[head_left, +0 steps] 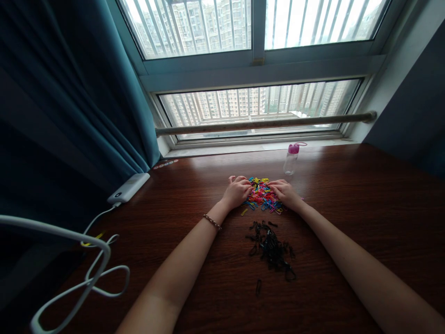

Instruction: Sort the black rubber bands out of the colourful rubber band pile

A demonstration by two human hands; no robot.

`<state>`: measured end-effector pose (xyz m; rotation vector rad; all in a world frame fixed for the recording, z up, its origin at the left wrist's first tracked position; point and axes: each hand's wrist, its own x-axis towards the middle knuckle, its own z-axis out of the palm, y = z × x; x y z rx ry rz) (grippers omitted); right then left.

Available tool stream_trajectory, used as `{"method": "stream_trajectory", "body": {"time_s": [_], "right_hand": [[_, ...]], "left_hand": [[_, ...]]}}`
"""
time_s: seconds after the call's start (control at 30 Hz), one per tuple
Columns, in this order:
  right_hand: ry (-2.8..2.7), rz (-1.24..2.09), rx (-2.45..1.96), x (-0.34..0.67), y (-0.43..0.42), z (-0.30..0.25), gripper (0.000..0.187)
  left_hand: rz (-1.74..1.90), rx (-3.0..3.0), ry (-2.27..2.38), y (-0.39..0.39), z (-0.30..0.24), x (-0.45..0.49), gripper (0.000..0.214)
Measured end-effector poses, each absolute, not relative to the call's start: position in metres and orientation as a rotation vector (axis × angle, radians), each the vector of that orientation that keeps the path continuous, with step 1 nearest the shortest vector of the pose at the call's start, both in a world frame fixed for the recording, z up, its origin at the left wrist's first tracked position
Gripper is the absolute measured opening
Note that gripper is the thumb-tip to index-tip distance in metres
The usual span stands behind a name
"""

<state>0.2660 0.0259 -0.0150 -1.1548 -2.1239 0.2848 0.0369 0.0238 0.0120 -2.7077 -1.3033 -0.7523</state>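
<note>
A heap of small looped clips (261,195) in red, yellow, blue and pink lies on the brown table; their exact kind is too small to make out. My left hand (238,191) rests at the heap's left edge, its bent fingers touching the clips. From the other side my right hand (283,192) reaches in, fingers stretched onto the right edge. Neither hand is seen lifting a clip, though the fingertips are partly hidden. Nearer to me, between my forearms, lies a pile of black looped clips (273,248), with one black clip (258,287) apart from it.
Behind my right hand stands a clear bottle (290,162) with a pink lid. A white power adapter-like box (129,189) with a white cable (104,266) lies at the left, beside a blue curtain (114,116). A metal rail (264,124) crosses the window behind the wooden table (365,195).
</note>
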Motion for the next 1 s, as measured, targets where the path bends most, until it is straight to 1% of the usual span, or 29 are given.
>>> {"method": "stream_trajectory", "body": {"time_s": [0.2,0.3,0.4,0.53,0.73,0.87,1.0], "right_hand": [[-1.875,0.299,-1.150,0.265,0.017,-0.005,0.031],[-1.715,0.226,-1.164,0.265,0.013,0.002,0.026],[-1.624,0.183,-1.156,0.266,0.010,0.005,0.020],[-1.622,0.173,-1.141,0.265,0.009,0.004,0.019],[-1.607,0.156,-1.167,0.261,0.005,0.007,0.019],[-1.589,0.225,-1.168,0.254,0.000,0.013,0.020],[-1.611,0.207,-1.180,0.248,-0.004,0.017,0.023]], "left_hand": [[-0.815,-2.702,-1.323,0.026,0.010,0.036,0.024],[-0.916,-2.687,-1.354,0.031,0.007,0.034,0.024],[-1.083,-2.704,-1.398,0.037,0.004,0.031,0.020],[-1.243,-2.681,-1.494,0.042,0.002,0.027,0.013],[-1.335,-2.579,-1.664,0.042,0.001,0.024,0.014],[-1.459,-2.567,-1.703,0.044,0.000,0.023,0.015],[-1.515,-2.554,-1.723,0.045,-0.001,0.024,0.017]]}}
